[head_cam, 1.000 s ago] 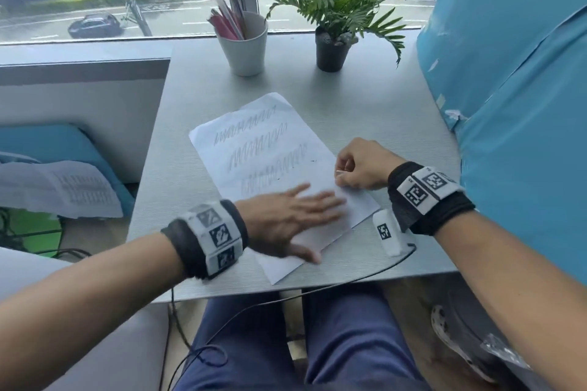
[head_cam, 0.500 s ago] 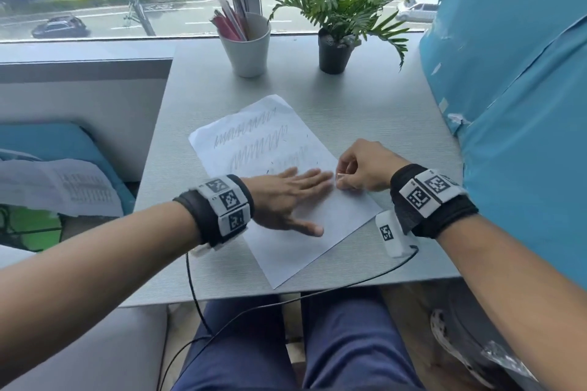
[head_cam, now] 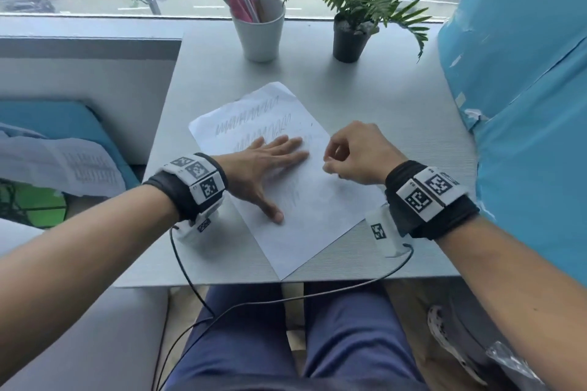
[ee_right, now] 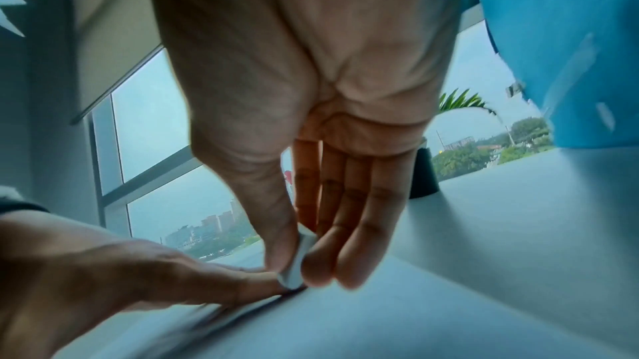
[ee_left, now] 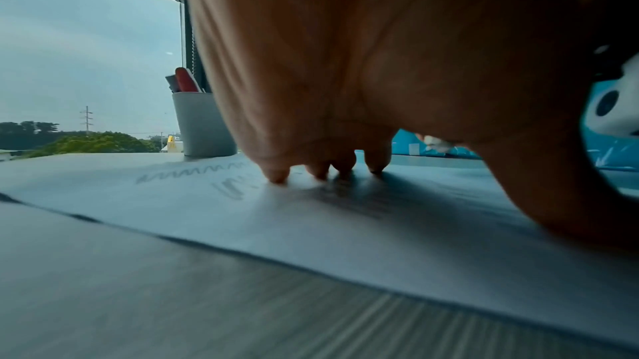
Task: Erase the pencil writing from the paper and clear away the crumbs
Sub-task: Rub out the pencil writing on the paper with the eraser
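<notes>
A white sheet of paper (head_cam: 317, 209) lies slanted on the grey table (head_cam: 397, 117), with rows of pencil scribble (head_cam: 247, 119) at its far end. My left hand (head_cam: 270, 162) lies flat on the paper, fingers straight and spread, covering the lower scribble rows. In the left wrist view its fingertips (ee_left: 276, 175) press the paper (ee_left: 311, 228) beside the scribble (ee_left: 193, 172). My right hand (head_cam: 352, 152) hovers just right of the left fingertips and pinches a small white eraser (ee_right: 297, 266) between thumb and fingers, its tip at the paper next to the left hand (ee_right: 138, 272). No crumbs are visible.
A white cup of pens (head_cam: 259, 28) and a potted plant (head_cam: 352, 13) stand at the table's far edge by the window. A blue padded wall (head_cam: 524, 89) borders the right side. Loose papers (head_cam: 63, 165) lie on a blue seat at left. Cables hang over the near edge.
My left hand slid up the paper toward the scribbles. The right hand with the eraser rose slightly and stays near the paper's right edge.
</notes>
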